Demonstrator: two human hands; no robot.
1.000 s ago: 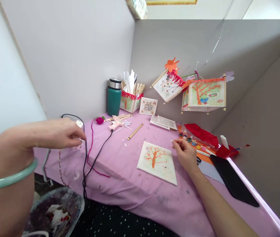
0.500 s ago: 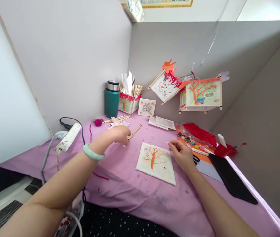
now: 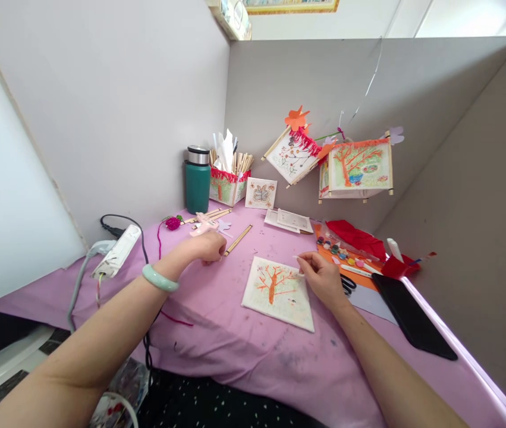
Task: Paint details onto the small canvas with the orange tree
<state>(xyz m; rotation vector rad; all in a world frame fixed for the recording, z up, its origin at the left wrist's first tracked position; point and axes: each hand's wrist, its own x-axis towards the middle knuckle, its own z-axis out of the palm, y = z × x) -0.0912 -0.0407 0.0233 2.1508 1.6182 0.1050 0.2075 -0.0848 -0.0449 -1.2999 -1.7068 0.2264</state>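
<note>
My left hand (image 3: 211,246) reaches down to the purple cloth, just left of a pair of thin wooden sticks (image 3: 238,240). Its fingers are curled together and point downward; whatever they may hold is hidden. A pale green bangle (image 3: 160,278) circles that wrist. My right hand (image 3: 323,274) pinches a small thin white strip (image 3: 296,257) between thumb and fingers. This hand rests by the upper right edge of a square white panel (image 3: 278,293), which lies flat and bears an orange tree drawing. Pink and lilac paper cut-outs (image 3: 206,224) lie beyond my left hand.
At the back stand a green bottle (image 3: 198,187) and a decorated box (image 3: 230,185) of sticks and tissue. Painted lanterns (image 3: 360,166) hang to the right. Scissors (image 3: 348,285) and a black tablet (image 3: 413,315) lie at right, a power strip (image 3: 118,252) at left.
My left hand has drawn slightly left and its fingers have curled down closer to the cloth. My right hand keeps its pinch on the white strip. The view has shifted a little.
</note>
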